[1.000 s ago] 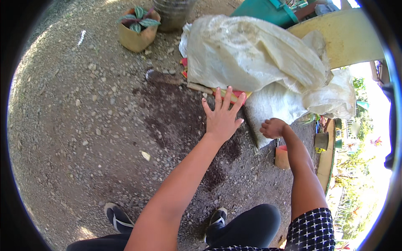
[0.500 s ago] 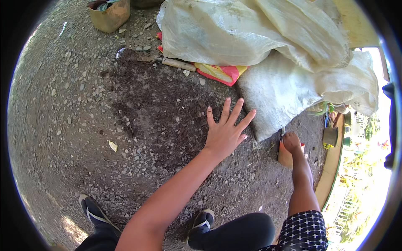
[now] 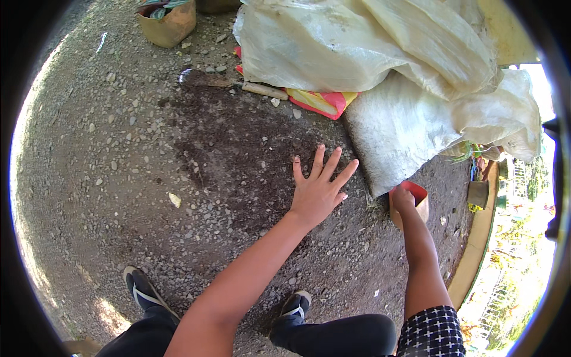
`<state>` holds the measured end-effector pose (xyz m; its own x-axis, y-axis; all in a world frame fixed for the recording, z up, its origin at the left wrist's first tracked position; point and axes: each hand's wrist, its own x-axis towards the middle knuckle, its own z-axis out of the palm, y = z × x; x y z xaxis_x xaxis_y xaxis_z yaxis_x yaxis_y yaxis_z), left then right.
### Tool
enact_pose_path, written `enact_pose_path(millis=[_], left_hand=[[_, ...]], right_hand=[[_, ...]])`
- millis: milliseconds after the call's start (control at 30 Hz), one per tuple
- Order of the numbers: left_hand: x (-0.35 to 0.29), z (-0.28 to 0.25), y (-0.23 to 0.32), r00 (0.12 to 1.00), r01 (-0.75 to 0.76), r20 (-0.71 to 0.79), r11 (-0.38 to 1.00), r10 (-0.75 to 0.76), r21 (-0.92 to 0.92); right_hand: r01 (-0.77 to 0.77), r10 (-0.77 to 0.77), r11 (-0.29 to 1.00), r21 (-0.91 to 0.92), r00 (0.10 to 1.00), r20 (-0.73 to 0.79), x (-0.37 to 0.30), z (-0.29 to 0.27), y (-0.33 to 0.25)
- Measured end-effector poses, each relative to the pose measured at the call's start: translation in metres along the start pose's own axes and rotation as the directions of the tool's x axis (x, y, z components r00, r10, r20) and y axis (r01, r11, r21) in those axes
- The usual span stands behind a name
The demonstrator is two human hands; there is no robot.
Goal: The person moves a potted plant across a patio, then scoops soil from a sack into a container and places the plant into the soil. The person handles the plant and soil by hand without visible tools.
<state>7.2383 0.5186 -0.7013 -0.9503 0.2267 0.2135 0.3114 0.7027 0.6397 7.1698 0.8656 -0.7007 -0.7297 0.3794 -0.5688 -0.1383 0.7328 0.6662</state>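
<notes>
My left hand (image 3: 317, 191) is spread flat with fingers apart over a dark patch of loose soil (image 3: 232, 143); I cannot tell whether it touches the ground. On the right, my right hand (image 3: 405, 196) is closed at the mouth of a container (image 3: 422, 208), tan outside and red inside. Its fingers face away, so anything in them is hidden. Just beyond this container lies the corner of a large white woven sack (image 3: 392, 131).
A pale sheet (image 3: 357, 41) drapes over the sack. A red and yellow plastic bag (image 3: 324, 102) pokes out beneath it, beside a short wooden handle (image 3: 264, 90). At the far left stands a tan pot (image 3: 169, 27). Gravel (image 3: 137, 154) surrounds the soil; a low curb (image 3: 476, 262) curves along the right.
My right hand has moved from above the container's far edge down into its mouth, and the red inside now shows. The left hand stays spread over the soil. The view has shifted slightly.
</notes>
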Motion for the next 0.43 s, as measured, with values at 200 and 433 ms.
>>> enact_pose_path(millis=[200,433], left_hand=[[-0.013,-0.040,-0.025,0.998,0.061,-0.016,0.998,-0.061,-0.035],[-0.007,-0.075,-0.046,0.984,0.151,-0.088,0.988,-0.153,-0.026]], right_hand=[[0.361,-0.336,0.929,-0.081,0.916,0.220,-0.041,-0.064,-0.057],[0.489,-0.547,0.738,0.465,0.837,-0.013,-0.049,-0.144,-0.108]])
